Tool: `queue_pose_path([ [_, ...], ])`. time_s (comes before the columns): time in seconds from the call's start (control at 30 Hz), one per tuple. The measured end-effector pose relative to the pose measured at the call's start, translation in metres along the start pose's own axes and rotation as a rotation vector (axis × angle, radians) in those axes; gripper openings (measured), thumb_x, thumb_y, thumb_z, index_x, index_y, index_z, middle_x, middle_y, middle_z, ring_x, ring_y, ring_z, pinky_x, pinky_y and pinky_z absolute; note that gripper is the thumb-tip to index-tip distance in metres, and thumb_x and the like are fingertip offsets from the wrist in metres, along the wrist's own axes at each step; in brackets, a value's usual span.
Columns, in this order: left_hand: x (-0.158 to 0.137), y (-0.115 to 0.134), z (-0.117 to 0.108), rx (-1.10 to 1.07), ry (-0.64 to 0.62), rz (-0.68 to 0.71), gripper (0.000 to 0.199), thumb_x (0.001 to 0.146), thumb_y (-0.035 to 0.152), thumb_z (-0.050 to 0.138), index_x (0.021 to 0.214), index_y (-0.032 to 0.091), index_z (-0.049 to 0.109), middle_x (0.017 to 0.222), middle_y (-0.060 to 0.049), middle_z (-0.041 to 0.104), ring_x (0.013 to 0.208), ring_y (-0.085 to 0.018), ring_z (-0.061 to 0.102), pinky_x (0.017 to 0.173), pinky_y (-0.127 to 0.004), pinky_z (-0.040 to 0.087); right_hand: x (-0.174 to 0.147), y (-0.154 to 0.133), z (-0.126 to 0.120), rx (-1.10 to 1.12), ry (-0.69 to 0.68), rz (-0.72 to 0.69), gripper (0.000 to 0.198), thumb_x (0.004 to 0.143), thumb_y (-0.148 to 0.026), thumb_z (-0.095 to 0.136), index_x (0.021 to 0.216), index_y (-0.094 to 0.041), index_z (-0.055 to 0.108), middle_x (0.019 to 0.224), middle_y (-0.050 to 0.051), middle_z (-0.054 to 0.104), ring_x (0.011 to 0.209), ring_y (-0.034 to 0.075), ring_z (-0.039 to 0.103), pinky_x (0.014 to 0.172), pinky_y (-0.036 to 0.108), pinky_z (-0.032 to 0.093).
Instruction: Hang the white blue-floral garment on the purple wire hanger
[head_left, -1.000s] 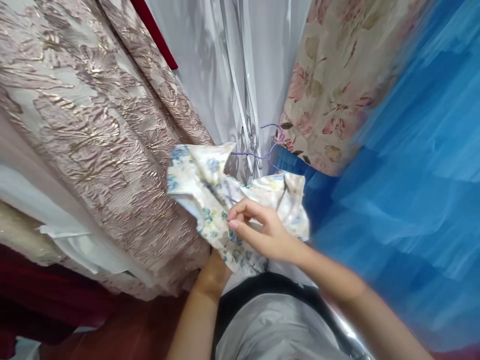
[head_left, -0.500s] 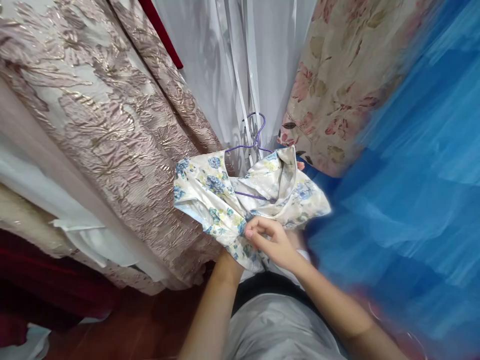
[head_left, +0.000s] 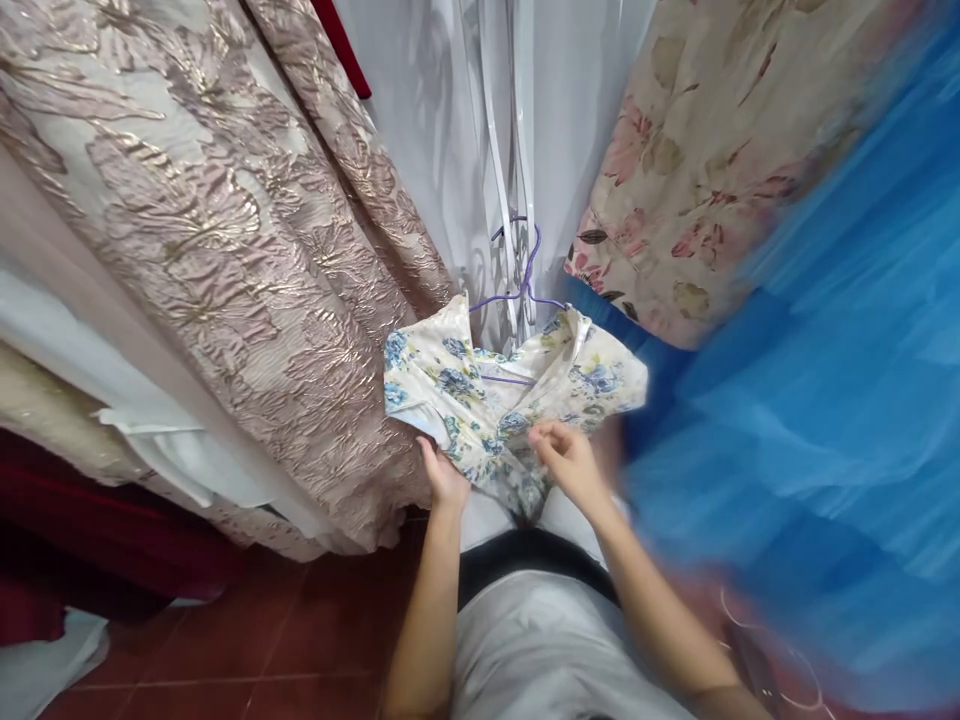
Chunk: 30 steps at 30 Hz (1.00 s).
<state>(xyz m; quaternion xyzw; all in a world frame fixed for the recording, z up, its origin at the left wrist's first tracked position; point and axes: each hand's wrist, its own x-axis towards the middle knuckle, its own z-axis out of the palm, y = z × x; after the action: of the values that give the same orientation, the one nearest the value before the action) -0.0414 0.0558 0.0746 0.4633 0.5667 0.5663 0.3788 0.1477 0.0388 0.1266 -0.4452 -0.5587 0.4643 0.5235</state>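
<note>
A white garment with blue flowers (head_left: 457,382) hangs on a purple hanger (head_left: 531,265) in front of my body. Its neckline is wide, and the lower part drops between my legs. On the left, below the armhole, my left hand (head_left: 448,484) touches the edge with its thumb stretched out. The other left fingers are hidden behind the cloth. My right hand (head_left: 568,458) is closed in a pinch at the front, right of the middle, on the floral cloth. Whether the hanger's hook is caught on anything is unclear.
Pink-and-gold embroidered fabric (head_left: 225,230) hangs on the left, and white cloth with straps (head_left: 495,150) behind. At right hang beige floral fabric (head_left: 675,200) and bright blue tulle (head_left: 795,430). Dark red cloth (head_left: 112,530) lies low left over the red tiled floor (head_left: 300,640).
My left hand has come out from behind the garment's right shoulder to its left lower edge. My right pinch has shifted slightly right and up. The neckline lies flatter.
</note>
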Motion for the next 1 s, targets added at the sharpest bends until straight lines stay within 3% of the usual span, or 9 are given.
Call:
queue_pose_path([
  [0.1, -0.012, -0.012, -0.002, -0.238, 0.098, 0.007, 0.068, 0.091, 0.066, 0.055, 0.148, 0.029, 0.049, 0.148, -0.010, 0.058, 0.136, -0.027, 0.057, 0.110, -0.041, 0.052, 0.009, 0.017, 0.010, -0.120, 0.026, 0.000, 0.031, 0.084, -0.049, 0.066, 0.087, -0.018, 0.070, 0.051, -0.005, 0.049, 0.049, 0.014, 0.046, 0.052, 0.027, 0.036],
  [0.2, -0.023, -0.025, 0.005, -0.250, 0.100, 0.033, 0.073, 0.078, 0.049, 0.079, 0.142, 0.026, 0.054, 0.146, -0.008, 0.060, 0.136, -0.029, 0.057, 0.113, -0.039, 0.050, 0.011, 0.023, 0.018, -0.258, 0.032, 0.021, 0.031, 0.084, -0.049, 0.067, 0.083, -0.018, 0.072, 0.051, -0.004, 0.054, 0.050, 0.015, 0.050, 0.054, 0.027, 0.037],
  [0.37, -0.026, -0.036, 0.009, -0.149, 0.150, 0.035, 0.051, 0.087, 0.045, 0.067, 0.133, 0.025, 0.060, 0.139, -0.009, 0.064, 0.136, -0.029, 0.057, 0.112, -0.039, 0.050, 0.005, 0.019, 0.015, -0.334, 0.027, 0.005, 0.027, 0.084, -0.044, 0.064, 0.072, -0.020, 0.065, 0.051, -0.003, 0.056, 0.050, 0.015, 0.050, 0.054, 0.027, 0.035],
  [0.43, -0.025, -0.031, 0.003, -0.051, 0.247, 0.121, 0.045, 0.092, 0.044, 0.060, 0.133, 0.024, 0.056, 0.138, -0.010, 0.063, 0.134, -0.029, 0.057, 0.111, -0.041, 0.050, 0.002, 0.018, 0.013, -0.270, -0.006, 0.002, 0.025, 0.083, -0.043, 0.065, 0.072, -0.021, 0.063, 0.051, -0.004, 0.054, 0.049, 0.014, 0.049, 0.054, 0.027, 0.035],
  [0.57, -0.035, -0.011, -0.004, 0.172, 0.615, 0.490, 0.040, 0.095, 0.042, 0.056, 0.129, 0.023, 0.046, 0.141, -0.017, 0.052, 0.136, -0.029, 0.052, 0.114, -0.047, 0.045, -0.008, 0.018, 0.013, -0.092, 0.002, 0.039, 0.026, 0.082, -0.046, 0.066, 0.078, -0.020, 0.065, 0.050, -0.005, 0.050, 0.046, 0.013, 0.045, 0.050, 0.026, 0.035],
  [0.63, -0.044, -0.003, 0.003, 0.227, 0.530, 0.620, 0.030, 0.095, 0.039, 0.058, 0.119, 0.024, 0.049, 0.125, -0.015, 0.058, 0.124, -0.028, 0.058, 0.107, -0.047, 0.050, -0.014, 0.017, 0.013, -0.041, 0.041, 0.068, 0.027, 0.081, -0.047, 0.067, 0.077, -0.021, 0.064, 0.049, -0.005, 0.049, 0.044, 0.013, 0.043, 0.048, 0.026, 0.034],
  [0.77, -0.055, 0.002, 0.036, 0.259, 0.041, 0.598, 0.011, 0.096, 0.033, 0.058, 0.106, 0.027, 0.058, 0.101, -0.010, 0.065, 0.098, -0.024, 0.067, 0.086, -0.041, 0.057, -0.023, 0.018, 0.010, -0.086, 0.092, 0.007, 0.023, 0.083, -0.044, 0.066, 0.078, -0.022, 0.064, 0.052, -0.004, 0.052, 0.047, 0.014, 0.046, 0.049, 0.027, 0.036],
  [0.87, -0.050, 0.001, 0.056, 0.223, 0.037, 0.562, 0.010, 0.096, 0.032, 0.058, 0.102, 0.025, 0.059, 0.097, -0.009, 0.066, 0.091, -0.022, 0.068, 0.082, -0.038, 0.057, -0.022, 0.020, 0.003, -0.236, 0.115, -0.120, 0.018, 0.086, -0.039, 0.065, 0.081, -0.021, 0.066, 0.053, -0.003, 0.054, 0.048, 0.015, 0.050, 0.051, 0.028, 0.038],
  [1.0, -0.035, -0.001, 0.063, 0.240, 0.037, 0.554, 0.007, 0.094, 0.032, 0.063, 0.096, 0.025, 0.061, 0.090, -0.006, 0.069, 0.084, -0.020, 0.069, 0.082, -0.035, 0.057, -0.008, 0.024, -0.018, -0.494, 0.090, -0.370, 0.016, 0.090, -0.033, 0.062, 0.081, -0.021, 0.069, 0.057, 0.000, 0.062, 0.049, 0.015, 0.054, 0.053, 0.027, 0.039],
])
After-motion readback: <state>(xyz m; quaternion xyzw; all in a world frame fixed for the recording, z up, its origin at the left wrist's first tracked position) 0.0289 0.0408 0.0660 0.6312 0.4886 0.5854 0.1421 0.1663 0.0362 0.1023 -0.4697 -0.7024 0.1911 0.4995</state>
